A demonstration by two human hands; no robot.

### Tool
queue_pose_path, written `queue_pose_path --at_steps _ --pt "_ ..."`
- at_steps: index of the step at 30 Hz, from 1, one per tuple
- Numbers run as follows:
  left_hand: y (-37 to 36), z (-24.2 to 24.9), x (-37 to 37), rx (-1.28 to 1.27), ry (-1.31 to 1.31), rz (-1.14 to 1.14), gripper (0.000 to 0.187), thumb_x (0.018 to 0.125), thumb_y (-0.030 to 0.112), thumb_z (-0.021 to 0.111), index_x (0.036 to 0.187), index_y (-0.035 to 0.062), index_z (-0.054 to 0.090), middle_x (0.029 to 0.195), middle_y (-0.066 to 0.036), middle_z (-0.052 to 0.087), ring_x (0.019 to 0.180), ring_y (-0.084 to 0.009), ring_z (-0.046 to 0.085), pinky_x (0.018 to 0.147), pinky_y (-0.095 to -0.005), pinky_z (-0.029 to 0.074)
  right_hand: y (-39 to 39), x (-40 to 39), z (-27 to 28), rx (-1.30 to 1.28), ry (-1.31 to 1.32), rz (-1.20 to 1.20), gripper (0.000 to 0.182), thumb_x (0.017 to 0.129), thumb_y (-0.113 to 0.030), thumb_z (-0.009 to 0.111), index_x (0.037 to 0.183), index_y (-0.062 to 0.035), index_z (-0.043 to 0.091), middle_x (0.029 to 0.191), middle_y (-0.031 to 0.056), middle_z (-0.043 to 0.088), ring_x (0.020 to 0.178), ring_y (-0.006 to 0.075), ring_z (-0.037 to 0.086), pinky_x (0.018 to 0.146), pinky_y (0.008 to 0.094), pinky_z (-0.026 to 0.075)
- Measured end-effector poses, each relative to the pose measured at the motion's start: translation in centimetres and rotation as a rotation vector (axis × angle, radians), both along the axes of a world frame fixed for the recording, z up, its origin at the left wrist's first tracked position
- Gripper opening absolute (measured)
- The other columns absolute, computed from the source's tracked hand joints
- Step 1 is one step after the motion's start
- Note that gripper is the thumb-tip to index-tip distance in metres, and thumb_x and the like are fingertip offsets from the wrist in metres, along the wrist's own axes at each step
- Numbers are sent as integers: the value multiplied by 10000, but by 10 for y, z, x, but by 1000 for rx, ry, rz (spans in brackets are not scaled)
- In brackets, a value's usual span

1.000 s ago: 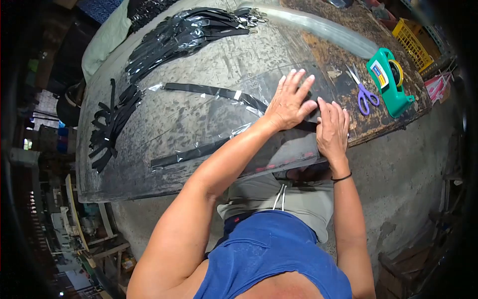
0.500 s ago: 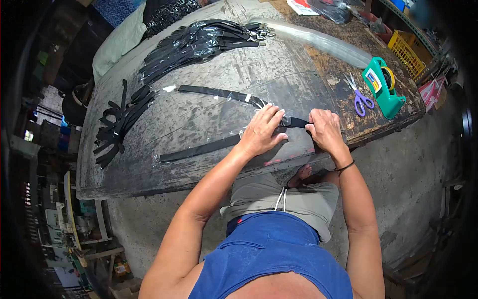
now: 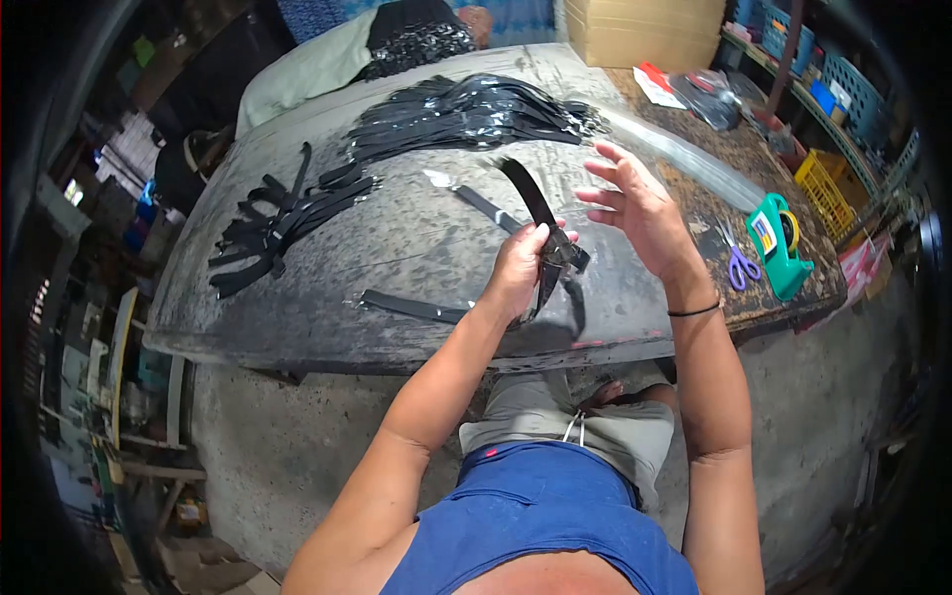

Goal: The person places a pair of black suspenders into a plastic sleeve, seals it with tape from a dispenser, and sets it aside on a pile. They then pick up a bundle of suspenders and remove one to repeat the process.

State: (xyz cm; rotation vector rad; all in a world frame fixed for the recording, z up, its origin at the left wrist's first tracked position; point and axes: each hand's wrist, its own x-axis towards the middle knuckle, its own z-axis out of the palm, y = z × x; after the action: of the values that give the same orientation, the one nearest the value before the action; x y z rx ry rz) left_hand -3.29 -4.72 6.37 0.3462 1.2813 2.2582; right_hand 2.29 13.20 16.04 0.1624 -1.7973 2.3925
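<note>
My left hand [image 3: 520, 266] is closed around a black strap [image 3: 534, 196] and holds it raised above the table. One end of this strap stands up and leans away to the left, while other parts bend and hang below my fingers. To the right of it, my right hand [image 3: 640, 213] is in the air with its fingers spread and nothing in them. Two stretches of black strap lie on the table to the left of my left hand: a far one [image 3: 481, 205] and a near one [image 3: 412, 305]. Whether they join the held strap is hidden by my hand.
Behind lies a pile of black straps [image 3: 466, 117] in clear plastic; another bundle [image 3: 288, 223] is at left. A long clear plastic bundle [image 3: 684, 159], purple-handled scissors [image 3: 739, 266] and a green tape dispenser [image 3: 778, 248] lie at right. A cardboard box [image 3: 645, 32] stands at the back.
My left hand has lifted the strap off the table. My right hand has let go of the strap and risen with its fingers spread. The camera view has tilted up.
</note>
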Motion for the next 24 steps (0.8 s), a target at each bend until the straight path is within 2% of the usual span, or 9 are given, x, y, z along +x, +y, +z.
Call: queue_pose_path --at_steps 2,3,5,9,11,15,20,24 --pt "-14 -1 0 68 -22 -26 358 1031 280 449 1226 2 563 1092 -153 693 888 -174 678 727 -326 548 -2 1 -22 68 -30 -48 515 1006 -405 521 1399 -78 460 1274 98 575 1039 178 623 854 325 502" --pt "-19 3 2 79 -19 -16 358 1031 280 449 1226 2 563 1092 -153 693 888 -174 678 727 -326 548 -4 4 -35 127 -63 -115 452 1013 -360 526 1364 -77 503 1233 86 599 1002 158 628 819 296 503" --pt "-27 10 10 80 -45 -53 389 1032 284 415 1259 -8 536 1131 -171 678 977 -208 664 803 -380 534 -11 15 -62 222 -70 -148 334 1008 -276 535 1264 -67 588 1128 32 638 936 111 608 795 266 489" --pt "-33 8 13 59 -96 -65 403 1026 299 420 1260 -6 540 1131 -161 680 963 -206 667 773 -381 543 -28 33 -96 241 -49 -183 234 1008 -175 536 1139 -23 657 980 23 665 896 82 592 813 234 471" --pt "-34 6 12 78 -105 -176 389 1021 289 432 1236 -6 565 1105 -142 684 961 -205 666 741 -378 551 -36 39 -99 237 2 -184 231 1011 -164 531 1129 -11 658 976 27 664 902 91 594 822 238 469" --pt "-36 9 18 19 -39 -126 359 1018 270 447 1170 -10 614 1001 -100 678 893 -193 655 700 -369 554 -35 46 -106 276 39 -198 241 1021 -162 515 1096 16 659 972 29 661 933 105 588 853 250 460" --pt "-41 8 18 47 -53 -129 339 1022 246 458 1159 -24 610 990 -103 675 857 -187 645 693 -372 555 -41 44 -104 261 36 -135 250 1021 -186 522 1081 13 660 950 15 645 906 91 562 836 244 448" --pt "-37 10 19 -19 -55 -84 320 1023 245 478 1148 -14 617 985 -93 678 873 -174 646 693 -365 552 -50 39 -95 341 -27 -104 220 987 -195 565 982 9 648 853 -19 603 783 83 514 711 249 433"
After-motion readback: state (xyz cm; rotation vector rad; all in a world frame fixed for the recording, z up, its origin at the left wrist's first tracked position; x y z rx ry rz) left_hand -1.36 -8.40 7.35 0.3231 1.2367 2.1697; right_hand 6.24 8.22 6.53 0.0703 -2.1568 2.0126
